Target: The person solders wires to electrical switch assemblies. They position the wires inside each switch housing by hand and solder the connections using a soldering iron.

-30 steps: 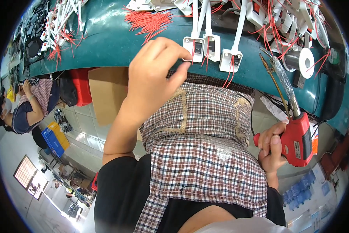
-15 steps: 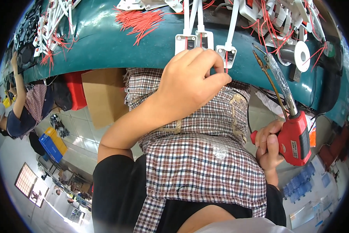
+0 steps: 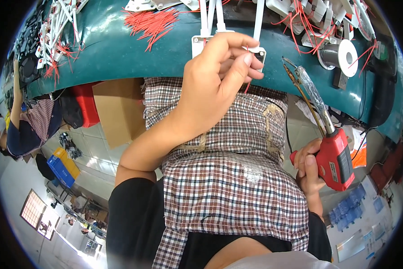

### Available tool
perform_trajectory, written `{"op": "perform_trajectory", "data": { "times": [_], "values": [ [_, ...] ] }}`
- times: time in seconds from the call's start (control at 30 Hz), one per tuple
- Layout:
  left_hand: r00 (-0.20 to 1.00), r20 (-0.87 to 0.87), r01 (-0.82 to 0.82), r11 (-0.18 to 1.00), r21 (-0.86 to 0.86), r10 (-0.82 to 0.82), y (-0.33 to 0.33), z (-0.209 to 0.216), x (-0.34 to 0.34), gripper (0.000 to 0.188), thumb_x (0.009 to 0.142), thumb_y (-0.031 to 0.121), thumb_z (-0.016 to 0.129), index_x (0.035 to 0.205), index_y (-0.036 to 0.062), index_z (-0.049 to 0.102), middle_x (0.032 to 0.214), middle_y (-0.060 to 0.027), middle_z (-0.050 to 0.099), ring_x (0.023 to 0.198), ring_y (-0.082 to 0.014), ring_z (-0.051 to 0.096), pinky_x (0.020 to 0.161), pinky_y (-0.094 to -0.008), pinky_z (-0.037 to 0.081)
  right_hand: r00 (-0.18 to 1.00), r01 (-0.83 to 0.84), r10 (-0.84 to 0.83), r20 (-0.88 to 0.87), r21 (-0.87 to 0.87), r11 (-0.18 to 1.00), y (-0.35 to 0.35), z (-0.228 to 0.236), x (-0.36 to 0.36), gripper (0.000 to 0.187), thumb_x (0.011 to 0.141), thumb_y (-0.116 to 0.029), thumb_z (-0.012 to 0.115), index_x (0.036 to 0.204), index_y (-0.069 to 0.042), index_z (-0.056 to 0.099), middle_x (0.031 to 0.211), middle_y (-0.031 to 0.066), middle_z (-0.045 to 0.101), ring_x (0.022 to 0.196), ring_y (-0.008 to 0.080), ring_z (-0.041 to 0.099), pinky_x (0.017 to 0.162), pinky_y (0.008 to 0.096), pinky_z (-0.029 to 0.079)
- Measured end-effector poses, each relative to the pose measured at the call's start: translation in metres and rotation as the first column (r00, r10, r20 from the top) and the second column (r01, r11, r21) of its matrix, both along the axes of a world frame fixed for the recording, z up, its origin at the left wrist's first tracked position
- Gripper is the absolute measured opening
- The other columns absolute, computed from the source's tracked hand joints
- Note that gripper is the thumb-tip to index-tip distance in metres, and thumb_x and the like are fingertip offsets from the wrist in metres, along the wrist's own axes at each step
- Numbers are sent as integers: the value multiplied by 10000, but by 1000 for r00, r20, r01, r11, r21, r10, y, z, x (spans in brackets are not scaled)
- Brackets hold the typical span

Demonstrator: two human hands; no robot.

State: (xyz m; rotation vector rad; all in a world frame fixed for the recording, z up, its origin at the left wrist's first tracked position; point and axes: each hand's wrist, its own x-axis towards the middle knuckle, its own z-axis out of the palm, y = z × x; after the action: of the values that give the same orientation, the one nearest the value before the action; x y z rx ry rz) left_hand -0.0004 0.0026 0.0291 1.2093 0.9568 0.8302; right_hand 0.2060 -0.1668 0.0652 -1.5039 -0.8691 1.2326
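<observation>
At the near edge of the green bench (image 3: 107, 58), my left hand (image 3: 210, 78) has its fingers curled around a thin red wire (image 3: 247, 88), whose ends show above and below the fingertips. Just behind the fingers stands a small white housing (image 3: 263, 54) with a white tube rising from it. Another white housing (image 3: 196, 45) is partly covered by the same hand, and a third beside it is mostly hidden. My right hand (image 3: 310, 166) grips the handle of a red soldering gun (image 3: 337, 159); its tip points up and left, short of the housings.
A pile of cut red wires (image 3: 152, 24) lies at the back. White tubed parts with red wires (image 3: 318, 22) crowd the back right, beside a solder spool (image 3: 345, 58). More white parts (image 3: 60, 33) sit at the left. A co-worker's arm (image 3: 16, 98) reaches the bench at far left.
My left hand has shifted up and left, and its fingers have moved from a downward pinch at the right housing to a looser, turned-up curl. The soldering gun stays nearly still.
</observation>
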Motion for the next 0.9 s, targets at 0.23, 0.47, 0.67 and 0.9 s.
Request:
{"op": "perform_trajectory", "data": {
  "times": [0.23,0.47,0.67,0.9],
  "values": [
    [980,-193,5,972,236,42,2,1,0,142,905,22,644,1040,-12,619,891,-88,677,773,-121,675,652,-220,530,999,-34,35,32,-34,999,-3,-1,1,172,902,-66,564,1025,5,467,790,70,486,438,75,373,447,255,358],
    [849,-463,103,779,619,256,0,-4,4,128,715,18,751,790,43,650,884,-47,579,657,-149,600,569,-277,480,998,-44,48,34,-121,992,0,3,-1,204,912,-99,582,1053,4,476,734,47,482,447,68,366,469,254,364],
    [800,-512,168,703,691,312,4,-9,-1,123,727,28,760,815,35,675,950,-57,592,706,-168,606,589,-278,481,978,-94,126,167,-185,978,-4,0,2,200,922,-112,585,1054,6,493,663,25,455,459,71,376,491,252,373],
    [805,-495,167,675,719,327,6,-13,1,151,659,30,732,736,61,606,907,-48,571,753,-232,574,624,-349,461,957,-168,208,202,-197,966,4,0,3,128,918,-77,564,988,7,496,671,34,464,466,79,389,492,250,377]
  ]
}}
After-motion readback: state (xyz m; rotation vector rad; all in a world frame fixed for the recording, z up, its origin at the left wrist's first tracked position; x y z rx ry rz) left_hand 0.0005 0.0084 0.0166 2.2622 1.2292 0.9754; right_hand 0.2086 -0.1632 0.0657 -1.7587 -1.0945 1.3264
